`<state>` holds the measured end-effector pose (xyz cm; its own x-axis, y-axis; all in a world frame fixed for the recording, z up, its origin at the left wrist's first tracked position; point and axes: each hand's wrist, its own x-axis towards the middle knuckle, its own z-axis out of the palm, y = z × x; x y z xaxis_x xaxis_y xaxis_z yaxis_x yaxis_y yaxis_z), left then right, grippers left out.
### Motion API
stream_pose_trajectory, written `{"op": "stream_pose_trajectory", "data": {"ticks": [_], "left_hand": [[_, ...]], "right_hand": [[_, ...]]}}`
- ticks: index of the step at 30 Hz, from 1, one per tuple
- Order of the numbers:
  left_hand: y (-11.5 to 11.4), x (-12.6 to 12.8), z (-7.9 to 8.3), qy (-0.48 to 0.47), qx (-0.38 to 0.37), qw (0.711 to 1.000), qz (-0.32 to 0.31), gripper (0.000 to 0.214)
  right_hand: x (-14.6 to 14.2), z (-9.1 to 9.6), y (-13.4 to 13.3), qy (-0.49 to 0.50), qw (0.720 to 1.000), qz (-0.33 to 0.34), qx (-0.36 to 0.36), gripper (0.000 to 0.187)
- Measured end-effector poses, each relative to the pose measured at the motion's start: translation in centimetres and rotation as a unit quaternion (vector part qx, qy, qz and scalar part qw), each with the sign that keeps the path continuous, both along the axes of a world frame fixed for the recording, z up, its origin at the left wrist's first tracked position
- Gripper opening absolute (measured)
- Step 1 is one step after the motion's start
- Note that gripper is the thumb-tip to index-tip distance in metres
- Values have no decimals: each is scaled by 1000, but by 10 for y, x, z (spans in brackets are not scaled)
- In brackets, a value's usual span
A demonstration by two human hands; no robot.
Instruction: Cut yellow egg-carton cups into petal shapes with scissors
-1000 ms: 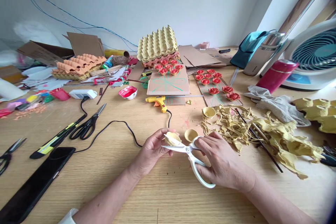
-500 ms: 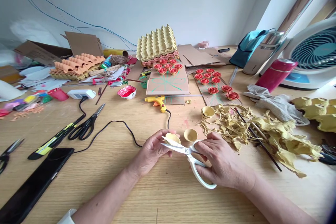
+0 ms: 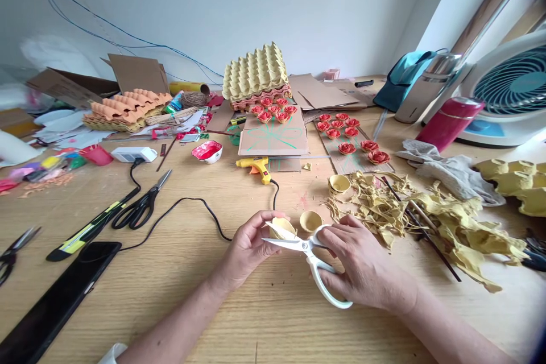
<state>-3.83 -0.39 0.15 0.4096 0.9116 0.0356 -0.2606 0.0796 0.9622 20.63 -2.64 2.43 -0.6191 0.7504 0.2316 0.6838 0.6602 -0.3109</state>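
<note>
The white scissors [image 3: 305,246] have been opened a bit wider by the right hand [image 3: 360,264] since half a second ago.

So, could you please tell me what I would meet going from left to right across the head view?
Power strip, bowl, left hand, white scissors, right hand, fan.
</note>
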Motion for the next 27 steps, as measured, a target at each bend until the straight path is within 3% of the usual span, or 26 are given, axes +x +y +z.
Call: {"op": "stream_pose_trajectory", "data": {"ticks": [27], "left_hand": [[-3, 4, 12, 37, 57, 996, 62, 37]], "right_hand": [[3, -1, -2, 40, 998, 22, 39, 23]]}}
